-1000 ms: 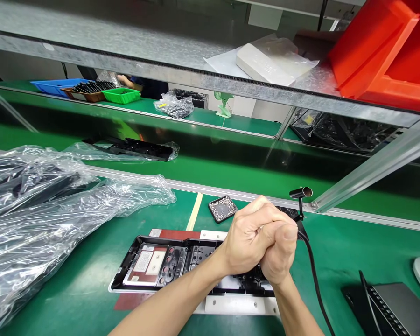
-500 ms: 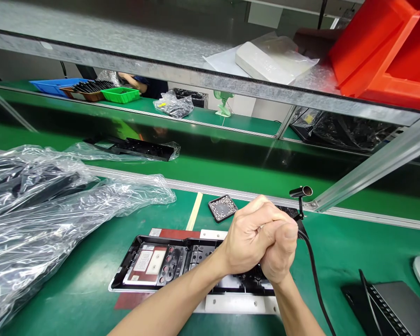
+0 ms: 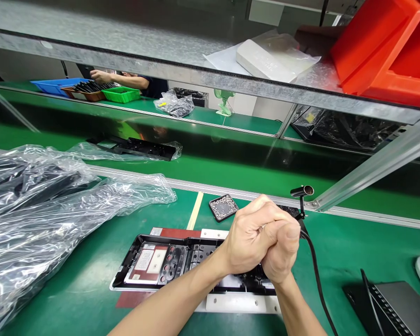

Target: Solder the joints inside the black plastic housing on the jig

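Black housing (image 3: 175,264): lying open on the bench (image 3: 87,284), running left to right along its long axis, stretching out leftward from beneath the left hand (image 3: 251,235), nearer to its left end than the right hand (image 3: 280,256). Counting rightward: one housing, one tray (image 3: 223,207) sitting behind, two hands curling closed together, impossible to tell if holding anything, one black cable (image 3: 315,261) trailing beyond.

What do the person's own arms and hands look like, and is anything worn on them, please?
The left hand and right hand are both ungloved. The forearms are slim and bare as far as they show, with no sleeves in view. No watch, bracelet or ring is visible; parts of the fingers are hidden.
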Demonstrator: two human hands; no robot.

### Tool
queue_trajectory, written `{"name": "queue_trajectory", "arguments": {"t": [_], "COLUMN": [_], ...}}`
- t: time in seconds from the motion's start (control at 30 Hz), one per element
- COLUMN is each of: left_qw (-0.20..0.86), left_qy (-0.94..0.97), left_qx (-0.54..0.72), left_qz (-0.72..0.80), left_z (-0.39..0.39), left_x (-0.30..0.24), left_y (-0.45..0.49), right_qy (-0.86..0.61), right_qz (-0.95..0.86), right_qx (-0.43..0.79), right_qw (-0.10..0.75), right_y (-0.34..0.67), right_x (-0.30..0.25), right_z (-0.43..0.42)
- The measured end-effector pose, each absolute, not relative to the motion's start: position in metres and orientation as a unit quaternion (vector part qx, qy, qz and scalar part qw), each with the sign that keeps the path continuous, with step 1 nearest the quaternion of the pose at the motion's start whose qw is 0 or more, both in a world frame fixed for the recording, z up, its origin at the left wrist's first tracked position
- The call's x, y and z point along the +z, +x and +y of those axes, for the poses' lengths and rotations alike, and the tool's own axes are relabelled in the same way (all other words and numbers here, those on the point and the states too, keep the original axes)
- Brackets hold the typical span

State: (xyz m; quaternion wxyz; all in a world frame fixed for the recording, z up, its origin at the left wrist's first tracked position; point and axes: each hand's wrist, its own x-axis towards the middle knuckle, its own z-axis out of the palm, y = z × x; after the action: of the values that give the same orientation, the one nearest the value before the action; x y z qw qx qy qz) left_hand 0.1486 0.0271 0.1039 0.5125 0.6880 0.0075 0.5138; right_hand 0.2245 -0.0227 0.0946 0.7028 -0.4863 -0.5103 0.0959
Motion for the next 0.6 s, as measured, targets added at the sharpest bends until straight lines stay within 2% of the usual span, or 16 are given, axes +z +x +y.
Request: {"name": "queue_trajectory", "arguments": {"t": [0.6], "left_qw": [0.506], "left_qy": [0.693], "left_qx": [0.514], "left_qz": [0.009], "left_z": [0.0257], "left_x": [0.1036], "left_y": [0.1495], "right_qy": [-0.494], "right_qz": [-0.513], "right_qx": [0.092], "right_qw": [0.696], "right_y": [0.225], "right_x": [0.0975], "right_z": [-0.0244]}}
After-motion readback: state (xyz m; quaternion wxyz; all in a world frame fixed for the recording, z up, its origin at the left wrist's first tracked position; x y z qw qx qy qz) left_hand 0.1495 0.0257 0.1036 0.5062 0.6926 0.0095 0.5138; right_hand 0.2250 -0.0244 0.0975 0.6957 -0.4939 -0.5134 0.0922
